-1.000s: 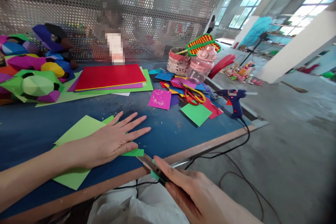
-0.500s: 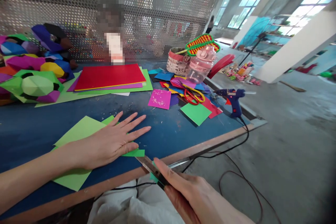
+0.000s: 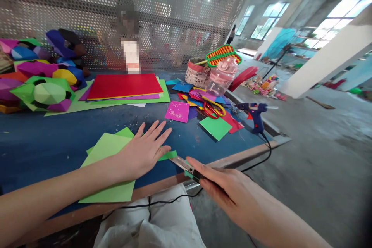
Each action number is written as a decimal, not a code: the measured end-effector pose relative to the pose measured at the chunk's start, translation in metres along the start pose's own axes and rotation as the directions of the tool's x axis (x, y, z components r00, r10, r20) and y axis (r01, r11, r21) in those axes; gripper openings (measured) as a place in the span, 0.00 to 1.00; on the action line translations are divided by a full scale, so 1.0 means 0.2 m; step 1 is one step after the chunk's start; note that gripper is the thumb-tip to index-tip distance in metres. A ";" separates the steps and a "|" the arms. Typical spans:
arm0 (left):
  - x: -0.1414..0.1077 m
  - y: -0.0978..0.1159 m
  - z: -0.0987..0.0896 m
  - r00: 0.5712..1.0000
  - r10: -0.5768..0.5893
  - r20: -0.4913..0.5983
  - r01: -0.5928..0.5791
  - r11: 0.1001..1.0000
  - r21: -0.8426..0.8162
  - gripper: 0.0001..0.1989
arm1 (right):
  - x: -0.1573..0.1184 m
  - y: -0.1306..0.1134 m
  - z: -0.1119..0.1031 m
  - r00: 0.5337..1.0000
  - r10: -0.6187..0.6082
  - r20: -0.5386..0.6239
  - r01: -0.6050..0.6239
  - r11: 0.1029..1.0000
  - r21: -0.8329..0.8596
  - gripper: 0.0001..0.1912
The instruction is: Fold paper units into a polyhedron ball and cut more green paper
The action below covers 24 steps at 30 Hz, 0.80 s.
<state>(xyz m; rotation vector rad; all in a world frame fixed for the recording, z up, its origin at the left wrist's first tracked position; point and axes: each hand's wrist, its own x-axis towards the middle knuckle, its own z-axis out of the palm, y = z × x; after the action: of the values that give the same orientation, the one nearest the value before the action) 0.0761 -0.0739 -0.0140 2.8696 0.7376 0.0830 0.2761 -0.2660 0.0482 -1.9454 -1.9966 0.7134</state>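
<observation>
My left hand point(image 3: 145, 151) lies flat with fingers spread over sheets of green paper on the blue table point(image 3: 110, 120). A light green sheet point(image 3: 101, 155) is under my wrist, and its lower part reaches over the table's front edge. A brighter green sheet point(image 3: 126, 132) lies beneath it, with a strip point(image 3: 168, 155) sticking out past my left thumb. My right hand point(image 3: 221, 182) is closed around a utility knife point(image 3: 190, 170) with a dark and teal handle. Its blade is out and its tip is at the end of the green strip.
Behind are stacked coloured sheets point(image 3: 124, 86) and faceted paper shapes point(image 3: 48, 92). Scissors point(image 3: 212, 109), paper scraps, a basket point(image 3: 197, 73) and a pink bottle point(image 3: 222, 77) stand or lie at the back right. A glue gun point(image 3: 255, 114) with a cord is at the right edge.
Both hands have moved a little right and away from me. The light green sheet has turned, and the knife tip has shifted up with the green strip.
</observation>
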 end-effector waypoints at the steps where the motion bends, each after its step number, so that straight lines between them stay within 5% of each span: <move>1: 0.00 -0.01 -0.02 1.000 0.025 0.013 -0.025 0.999 -0.024 0.31 | 0.00 0.01 0.00 1.000 -0.005 0.002 0.005 1.000 0.000 0.27; 7: -0.10 -0.19 -0.17 0.927 0.373 0.022 -0.358 0.904 -0.235 0.23 | 0.01 0.04 0.02 1.000 0.000 0.019 0.000 0.999 0.039 0.28; 12: -0.13 -0.29 -0.17 0.910 0.414 0.003 -0.386 0.852 -0.352 0.25 | 0.02 0.05 0.01 0.999 -0.002 0.050 -0.004 0.993 0.118 0.27; 24: -0.13 -0.29 -0.14 0.901 0.434 0.017 -0.400 0.845 -0.355 0.29 | 0.02 0.06 0.01 0.998 -0.008 0.062 0.001 0.992 0.123 0.27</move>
<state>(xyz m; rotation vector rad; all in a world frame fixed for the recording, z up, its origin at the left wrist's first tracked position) 0.0233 -0.0321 0.0015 2.6154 0.0512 0.1149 0.2848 -0.2627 0.0398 -1.8690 -1.9420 0.8847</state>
